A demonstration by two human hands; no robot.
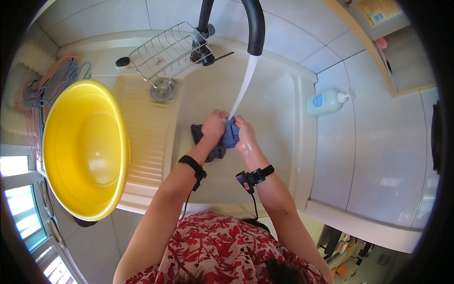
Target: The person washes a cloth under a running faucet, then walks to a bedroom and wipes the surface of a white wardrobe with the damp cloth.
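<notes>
Under the running water [243, 87] I hold a wet blue cloth [231, 134] with both hands, low in the white sink [272, 161]. My left hand [214, 126] is closed on it from the left, and my right hand [244, 132] grips its right side. Bunched dark grey-blue fabric hangs below and left of my left hand; whether it is the same piece I cannot tell. The stream falls from the black faucet [256, 35] onto the cloth between my hands. Each forearm wears a black strap with a small device.
A large yellow basin [85, 151] stands left, over the ribbed washboard [146, 137]. Behind it are a wire rack [165, 52], a brush [123, 62] and a round metal drain strainer [162, 90]. A pump bottle [325, 102] is at the right rim. Hangers [56, 80] hang far left.
</notes>
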